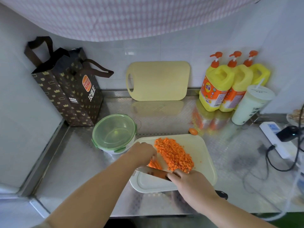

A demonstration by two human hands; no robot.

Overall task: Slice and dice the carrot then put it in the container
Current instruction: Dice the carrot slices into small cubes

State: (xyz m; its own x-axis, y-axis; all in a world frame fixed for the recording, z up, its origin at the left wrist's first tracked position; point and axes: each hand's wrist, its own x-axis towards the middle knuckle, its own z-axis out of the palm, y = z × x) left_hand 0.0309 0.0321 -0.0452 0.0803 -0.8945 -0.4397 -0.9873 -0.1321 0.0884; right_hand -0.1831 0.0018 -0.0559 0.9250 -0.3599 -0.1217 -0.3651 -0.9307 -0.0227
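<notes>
Carrot strips point(155, 164) pinned under curled left hand point(143, 153); right hand point(189, 182) grips knife point(148, 172).

A big heap of tiny orange carrot cubes point(175, 154) lies in the middle of the pale cutting board point(205, 163). A few long carrot sticks point(154, 164) lie side by side just left of the heap. A small round carrot end point(193, 131) sits on the desk point(74, 162) behind the board. The round container point(111, 151), its see-through green lid point(113, 130) on, stands at the board's far left corner.
</notes>
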